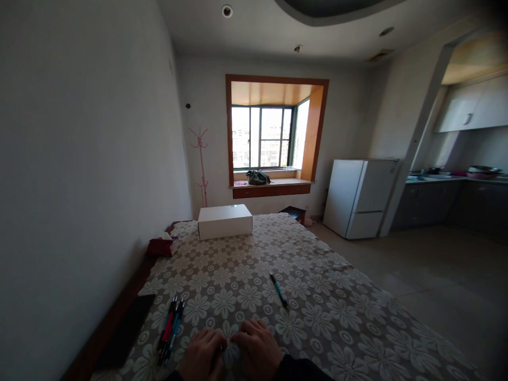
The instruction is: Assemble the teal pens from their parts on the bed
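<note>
At the bottom middle of the head view, my left hand (202, 353) and my right hand (257, 346) are side by side over the flowered tablecloth (250, 299). Both have curled fingers, with the fingertips close to each other. A small dark spot shows by the left fingertips; what the fingers hold, if anything, cannot be made out. Left of my left hand lies a group of several pens (170, 330), red, blue and dark. A single teal and black pen (278, 290) lies beyond my right hand, apart from it.
On the table are a dark flat panel (129, 330) at the left edge, a dark red tissue box (162, 246) by the wall and a white box (225, 222) at the far end. Beyond stand a pink coat rack (201, 159) and a white fridge (359, 198).
</note>
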Demonstrator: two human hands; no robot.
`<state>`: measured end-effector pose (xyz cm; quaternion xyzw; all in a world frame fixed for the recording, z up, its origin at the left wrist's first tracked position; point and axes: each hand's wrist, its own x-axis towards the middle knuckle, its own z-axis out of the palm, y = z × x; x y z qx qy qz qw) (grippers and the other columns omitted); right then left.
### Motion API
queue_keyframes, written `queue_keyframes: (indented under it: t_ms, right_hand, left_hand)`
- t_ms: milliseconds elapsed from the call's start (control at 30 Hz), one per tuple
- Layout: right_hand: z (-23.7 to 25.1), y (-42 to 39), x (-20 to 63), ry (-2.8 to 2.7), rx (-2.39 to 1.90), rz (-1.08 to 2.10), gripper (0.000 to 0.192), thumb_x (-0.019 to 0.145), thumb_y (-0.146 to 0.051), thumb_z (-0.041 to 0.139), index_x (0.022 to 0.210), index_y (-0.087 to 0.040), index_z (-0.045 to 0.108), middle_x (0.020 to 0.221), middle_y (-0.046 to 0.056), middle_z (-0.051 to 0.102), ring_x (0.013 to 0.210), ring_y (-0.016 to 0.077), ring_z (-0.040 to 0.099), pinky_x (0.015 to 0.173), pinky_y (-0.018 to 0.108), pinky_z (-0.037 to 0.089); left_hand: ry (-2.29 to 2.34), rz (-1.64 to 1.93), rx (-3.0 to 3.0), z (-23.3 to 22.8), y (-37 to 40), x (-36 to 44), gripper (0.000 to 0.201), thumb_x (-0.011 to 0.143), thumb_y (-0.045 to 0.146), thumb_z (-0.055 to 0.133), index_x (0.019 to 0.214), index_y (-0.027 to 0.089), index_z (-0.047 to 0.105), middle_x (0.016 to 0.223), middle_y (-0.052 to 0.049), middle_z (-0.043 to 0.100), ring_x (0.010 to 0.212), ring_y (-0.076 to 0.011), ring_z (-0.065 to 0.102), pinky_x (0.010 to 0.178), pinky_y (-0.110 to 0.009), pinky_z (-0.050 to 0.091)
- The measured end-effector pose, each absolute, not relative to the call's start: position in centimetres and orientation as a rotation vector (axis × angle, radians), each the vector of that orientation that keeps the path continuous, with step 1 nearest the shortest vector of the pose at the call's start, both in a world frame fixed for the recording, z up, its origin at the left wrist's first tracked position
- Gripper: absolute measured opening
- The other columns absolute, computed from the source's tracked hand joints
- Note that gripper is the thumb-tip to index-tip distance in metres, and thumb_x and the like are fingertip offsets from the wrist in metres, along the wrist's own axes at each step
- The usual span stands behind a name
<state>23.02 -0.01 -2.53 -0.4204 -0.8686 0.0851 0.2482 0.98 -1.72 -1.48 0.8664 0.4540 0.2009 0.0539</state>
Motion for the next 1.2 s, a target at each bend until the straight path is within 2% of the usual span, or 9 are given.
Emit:
queue_keyframes:
  t_ms: [167, 500, 667, 1000, 1200]
  right_hand:
    - [-2.3, -0.1, 23.0, -2.344, -1.183, 0.255, 0.013, 0.087, -0.012, 0.058, 0.092, -0.024, 0.061, 0.094, -0.001, 0.066, 0.09, 0.0199, 0.061, 0.08, 0.032, 0.035]
    - [-2.2, 0.1, 23.7, -2.206, -1.351, 0.302, 0.024, 0.09, -0.004, 0.055, 0.095, -0.026, 0.064, 0.1, -0.002, 0.067, 0.098, 0.0195, 0.059, 0.084, 0.033, 0.035]
    - [-2.1, 0.4, 23.9, -2.217, -1.422, 0.285, 0.023, 0.094, -0.006, 0.055, 0.094, -0.026, 0.065, 0.101, -0.001, 0.067, 0.099, 0.0197, 0.058, 0.085, 0.033, 0.036]
    - [-2.5, 0.5, 23.8, -2.2, -1.325, 0.357, 0.023, 0.086, -0.004, 0.058, 0.088, -0.025, 0.067, 0.099, 0.0, 0.067, 0.1, 0.022, 0.058, 0.09, 0.037, 0.038]
    - [-2.1, 0.2, 23.6, -2.258, -1.151, 0.414, 0.036, 0.075, -0.006, 0.06, 0.102, -0.028, 0.067, 0.107, 0.001, 0.067, 0.106, 0.0226, 0.057, 0.099, 0.04, 0.035]
  left_hand:
    - [1.436, 0.604, 2.599, -1.2, -2.0, 1.4, 0.016, 0.083, 0.014, 0.054, 0.094, 0.024, 0.059, 0.095, 0.0, 0.071, 0.095, -0.0217, 0.064, 0.076, -0.03, 0.042]
    - [1.63, 0.629, 2.47, 0.0, -2.6, 1.7, 0.016, 0.082, 0.009, 0.05, 0.087, 0.022, 0.059, 0.09, -0.001, 0.07, 0.092, -0.0218, 0.064, 0.079, -0.032, 0.04]
    - [1.602, 0.601, 2.486, 0.2, -2.6, 1.8, 0.015, 0.081, 0.011, 0.05, 0.086, 0.022, 0.059, 0.09, -0.002, 0.071, 0.094, -0.0215, 0.063, 0.077, -0.031, 0.041]
    - [1.443, 0.703, 2.547, -0.2, -2.6, 1.8, 0.018, 0.081, 0.012, 0.051, 0.091, 0.024, 0.06, 0.092, -0.001, 0.072, 0.091, -0.0206, 0.065, 0.075, -0.029, 0.045]
    - [1.417, 0.734, 2.567, -0.8, -2.3, 1.7, 0.024, 0.086, 0.01, 0.049, 0.098, 0.025, 0.062, 0.095, 0.0, 0.072, 0.094, -0.0209, 0.066, 0.076, -0.03, 0.045]
